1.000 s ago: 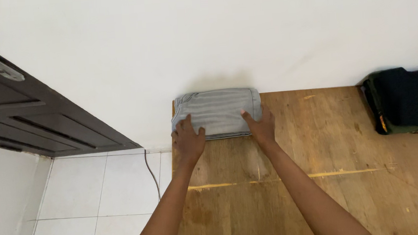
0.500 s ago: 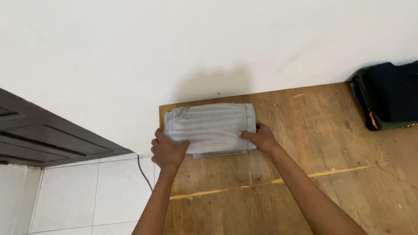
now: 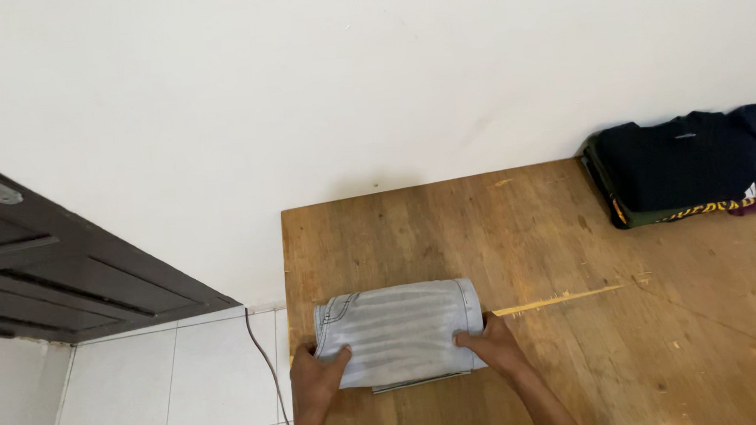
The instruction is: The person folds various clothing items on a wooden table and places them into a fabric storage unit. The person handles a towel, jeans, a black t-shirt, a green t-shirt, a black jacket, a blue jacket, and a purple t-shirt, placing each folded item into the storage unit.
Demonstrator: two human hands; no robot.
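A folded pale grey pair of jeans point(image 3: 398, 330) lies near the left edge of a wooden table point(image 3: 523, 228). My left hand point(image 3: 317, 376) grips its lower left corner, thumb on top of the cloth. My right hand point(image 3: 491, 342) grips the lower right end the same way. Both forearms come up from the bottom of the view.
A stack of folded dark clothes point(image 3: 698, 165) sits at the table's far right against the white wall point(image 3: 340, 72). Left of the table are white floor tiles point(image 3: 158, 392), a thin dark cable point(image 3: 266, 365) and a dark brown door point(image 3: 50, 274).
The folded jeans have come from the table's far edge by the wall toward me, both hands holding their ends. The view has tilted, so more of the tabletop shows behind them.
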